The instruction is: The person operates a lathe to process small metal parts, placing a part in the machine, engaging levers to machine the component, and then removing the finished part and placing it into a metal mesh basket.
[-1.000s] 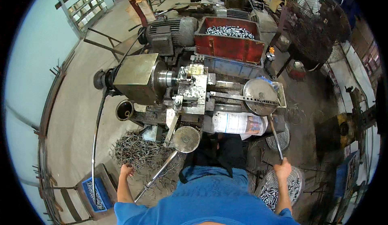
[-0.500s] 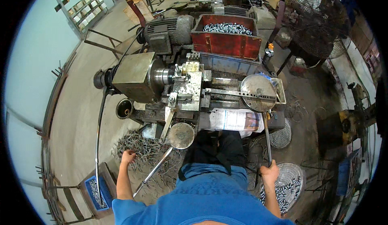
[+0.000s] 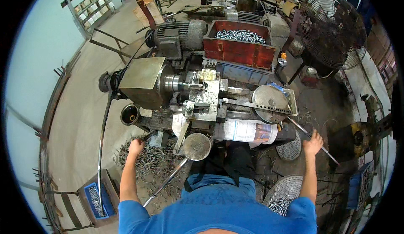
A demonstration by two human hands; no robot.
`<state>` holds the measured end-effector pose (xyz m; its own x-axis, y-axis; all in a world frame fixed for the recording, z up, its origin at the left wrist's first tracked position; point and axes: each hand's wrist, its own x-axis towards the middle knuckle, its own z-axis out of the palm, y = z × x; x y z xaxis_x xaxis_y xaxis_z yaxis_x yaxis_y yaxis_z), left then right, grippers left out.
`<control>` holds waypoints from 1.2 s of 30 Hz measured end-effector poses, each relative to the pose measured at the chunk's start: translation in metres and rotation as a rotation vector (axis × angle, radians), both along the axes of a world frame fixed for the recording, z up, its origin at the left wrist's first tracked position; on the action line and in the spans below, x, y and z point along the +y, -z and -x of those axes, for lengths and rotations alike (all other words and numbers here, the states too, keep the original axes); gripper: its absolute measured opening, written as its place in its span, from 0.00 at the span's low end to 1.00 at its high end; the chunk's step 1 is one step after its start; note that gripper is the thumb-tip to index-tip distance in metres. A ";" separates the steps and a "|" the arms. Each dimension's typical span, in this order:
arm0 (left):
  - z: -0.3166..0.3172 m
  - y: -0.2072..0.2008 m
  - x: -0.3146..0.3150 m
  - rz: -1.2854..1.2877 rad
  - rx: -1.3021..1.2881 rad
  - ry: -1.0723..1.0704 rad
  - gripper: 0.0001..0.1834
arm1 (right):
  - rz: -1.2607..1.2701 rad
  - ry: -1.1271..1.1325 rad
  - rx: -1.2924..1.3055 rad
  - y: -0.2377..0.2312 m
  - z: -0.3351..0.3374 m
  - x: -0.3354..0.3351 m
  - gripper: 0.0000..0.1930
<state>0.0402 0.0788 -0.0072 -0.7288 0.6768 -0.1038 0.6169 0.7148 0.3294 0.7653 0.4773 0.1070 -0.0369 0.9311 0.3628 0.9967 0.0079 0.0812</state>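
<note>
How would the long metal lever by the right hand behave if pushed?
The lever is probably stiff, being a straight metal rod. It would likely swing rather than roll, since its upper end meets the round disc. Its smooth, shiny surface may be slippery.

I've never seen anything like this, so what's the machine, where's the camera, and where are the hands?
You are looking down through a wide fisheye camera worn on the person's head, so straight edges bend. The metal machine looks like a lathe, with a boxy housing at left. A printed sheet lies on its front right part; behind, a red bin holds small shiny metal pieces. The right hand is at a metal rod slanting out by a round plate; how firmly it grips is unclear. The left hand appears over tangled metal scraps, near a small metal box; whether it holds anything is hard to tell.
</note>
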 end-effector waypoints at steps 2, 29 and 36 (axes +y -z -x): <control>0.003 0.003 0.017 0.065 0.086 0.058 0.18 | -0.115 -0.197 0.084 0.002 0.027 -0.022 0.37; -0.029 -0.049 0.004 0.216 -0.322 0.128 0.26 | 0.049 -1.370 0.548 -0.145 0.360 -0.043 0.19; 0.034 -0.196 -0.075 -0.420 0.216 -0.224 0.15 | 0.097 -1.354 -0.103 -0.118 0.510 -0.039 0.11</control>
<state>0.0059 0.0033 0.1889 -0.8355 0.4524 0.3119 0.5493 0.6705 0.4988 0.2553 0.4386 0.2254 -0.9570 0.1653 0.2384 0.1928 0.9764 0.0971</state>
